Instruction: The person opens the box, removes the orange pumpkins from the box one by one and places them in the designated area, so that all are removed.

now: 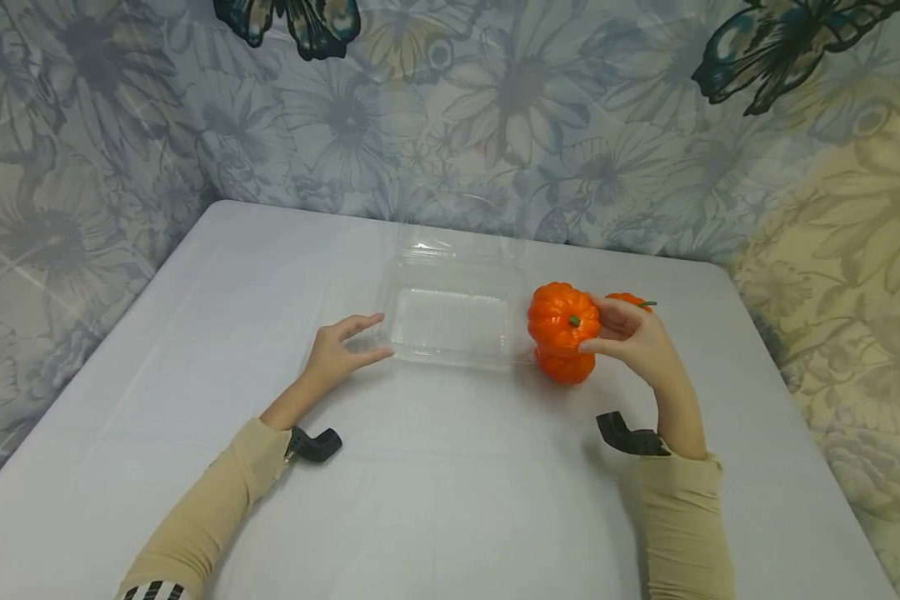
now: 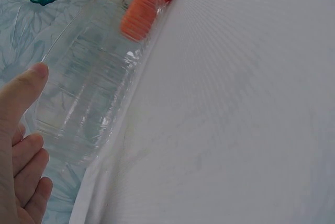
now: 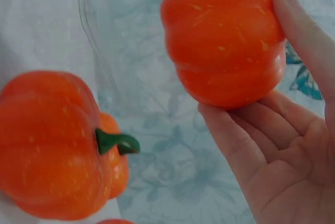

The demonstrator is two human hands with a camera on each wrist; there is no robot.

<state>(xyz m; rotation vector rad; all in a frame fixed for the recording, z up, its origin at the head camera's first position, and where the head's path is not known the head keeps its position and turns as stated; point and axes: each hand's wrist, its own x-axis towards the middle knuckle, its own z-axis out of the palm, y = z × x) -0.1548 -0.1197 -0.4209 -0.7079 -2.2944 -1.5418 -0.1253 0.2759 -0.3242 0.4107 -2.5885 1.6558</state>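
Note:
My right hand (image 1: 637, 337) holds a small orange toy pumpkin (image 1: 555, 312) with a green stem, thumb and fingers on its opposite sides. In the right wrist view this pumpkin (image 3: 225, 41) appears raised above the others. A second pumpkin (image 1: 565, 370) sits below it, partly covered in the head view. Another pumpkin (image 1: 628, 298) shows behind the right hand. My left hand (image 1: 336, 354) is at the left end of a clear plastic container (image 1: 450, 325), thumb and index finger spread with their tips at its edge. In the left wrist view, one fingertip (image 2: 39, 69) meets the rim.
The container's raised clear lid (image 1: 461, 242) stands at its far side, near the patterned wall (image 1: 450, 125). A white cloth (image 1: 435, 483) covers the table. Butterfly decorations (image 1: 292, 25) hang on the wall, and both wrists wear black mounts (image 1: 317, 446).

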